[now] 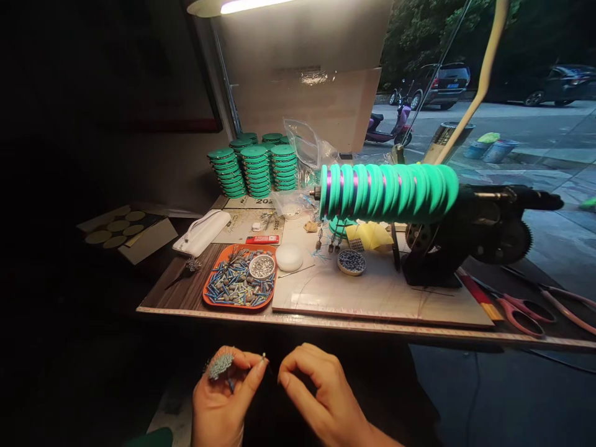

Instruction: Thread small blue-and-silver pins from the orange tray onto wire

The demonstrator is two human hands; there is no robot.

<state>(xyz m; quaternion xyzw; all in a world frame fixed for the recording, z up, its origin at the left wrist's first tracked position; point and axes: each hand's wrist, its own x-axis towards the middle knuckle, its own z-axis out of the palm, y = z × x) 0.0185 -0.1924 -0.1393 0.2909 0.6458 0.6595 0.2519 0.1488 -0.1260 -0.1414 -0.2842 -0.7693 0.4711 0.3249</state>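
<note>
My left hand [228,394] is closed below the table's front edge, palm partly up. A bundle of small grey-green pieces [220,367] sits in its curled fingers. Its thumb and index fingertip pinch a tiny pale-tipped piece [263,357]. Just to the right, my right hand [316,385] is closed, thumb tip against the index fingertip; anything between them is too small to make out. The two hands are close but apart. Beyond them, an orange tray [205,297] on the table holds blue and grey pieces and a small dish of silvery bits [261,267].
A machine [433,248] carries a row of green spools [386,191]. Stacked green discs [256,171] stand behind. A bowl of dark beads [351,262], a white round lid [289,257], a white pouch [201,233] and pink-handled scissors [524,313] lie on the table.
</note>
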